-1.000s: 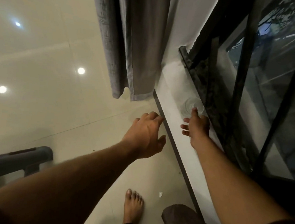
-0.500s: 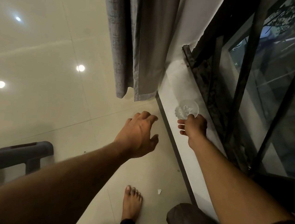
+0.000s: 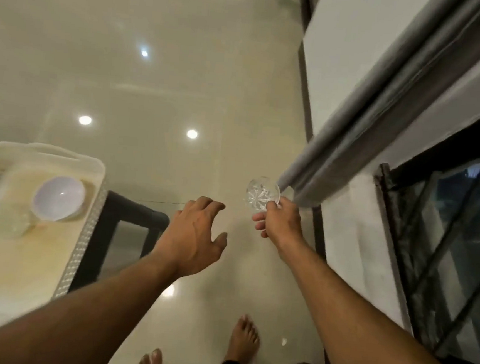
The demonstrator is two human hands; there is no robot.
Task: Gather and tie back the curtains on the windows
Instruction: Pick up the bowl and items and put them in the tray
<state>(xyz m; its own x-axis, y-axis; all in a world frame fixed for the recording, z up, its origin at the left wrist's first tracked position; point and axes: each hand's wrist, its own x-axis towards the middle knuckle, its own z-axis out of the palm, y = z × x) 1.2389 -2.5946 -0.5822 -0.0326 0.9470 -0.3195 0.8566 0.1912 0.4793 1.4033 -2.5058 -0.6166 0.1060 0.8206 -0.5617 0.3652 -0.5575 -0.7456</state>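
Glossy floor [image 3: 160,87]; right hand [image 3: 280,223] pinching glass [image 3: 262,194], rim hidden.

Glossy tiled floor [image 3: 159,93], matt grey cloth curtain [image 3: 362,128], clear cut-glass tumbler [image 3: 262,194].

Floor: glossy cream tiles [image 3: 159,93], throwing back round spots of ceiling light [image 3: 192,133].
Wall: white panel [image 3: 349,46] on the right, a dark skirting strip [image 3: 305,80] at its foot.
Window: dark glass behind black bars [image 3: 441,257], a pale sill [image 3: 354,250] beside it.
Furniture: dark-framed stand [image 3: 131,216] on the left, carrying a white plastic tray [image 3: 82,243] with a white bowl [image 3: 59,198] in it.
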